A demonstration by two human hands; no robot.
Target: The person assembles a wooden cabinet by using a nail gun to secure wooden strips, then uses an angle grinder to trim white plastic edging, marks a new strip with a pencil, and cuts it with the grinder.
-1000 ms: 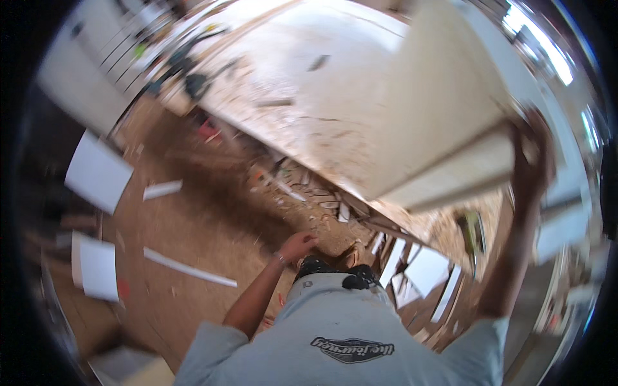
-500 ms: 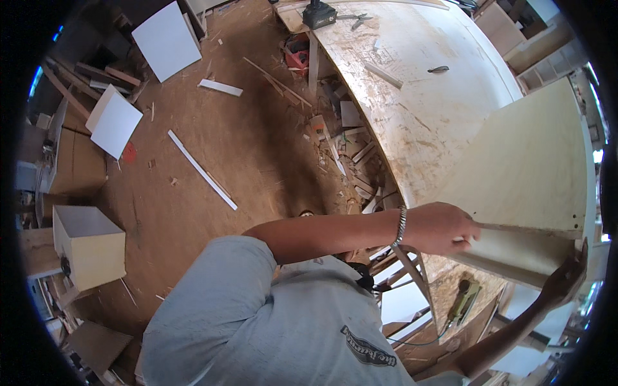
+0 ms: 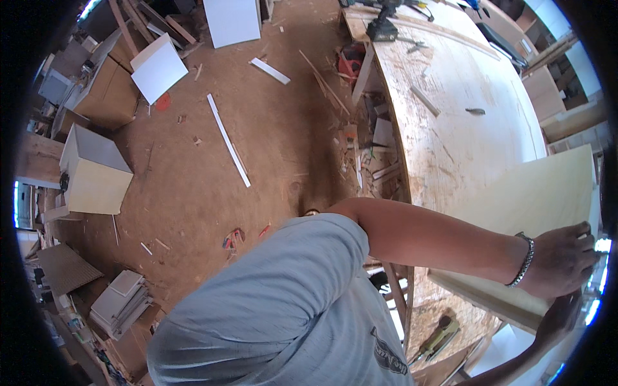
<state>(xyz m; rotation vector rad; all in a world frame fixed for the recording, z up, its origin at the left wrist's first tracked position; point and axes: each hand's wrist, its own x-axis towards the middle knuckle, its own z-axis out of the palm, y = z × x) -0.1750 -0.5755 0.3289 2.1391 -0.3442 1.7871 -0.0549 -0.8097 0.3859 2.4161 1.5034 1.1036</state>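
Note:
A pale plywood piece (image 3: 515, 193), built with a broad panel and a narrower side, lies at the right end of the worn workbench (image 3: 450, 148). My left hand (image 3: 560, 260) reaches across to its far right edge, fingers curled over it. Just below, my right hand (image 3: 557, 315) holds the same edge, partly hidden behind the left. An olive-green nail gun (image 3: 438, 336) rests on the bench near me. At the bench's other end sit a dark cordless drill (image 3: 382, 26) and small tools (image 3: 415, 46).
On the brown floor lie white boards (image 3: 158, 67), narrow strips (image 3: 228, 141) and offcuts beneath the bench. A cream box (image 3: 96, 177), cardboard boxes (image 3: 112, 90) and stacked panels (image 3: 119, 302) line the left. A red object (image 3: 351, 62) sits under the bench. Wooden cabinets (image 3: 541, 90) stand beyond.
The view has swung right, then tilted and shifted. My left hand has risen from low by my body across to the piece's right edge, beside my right hand, which is now lower in view.

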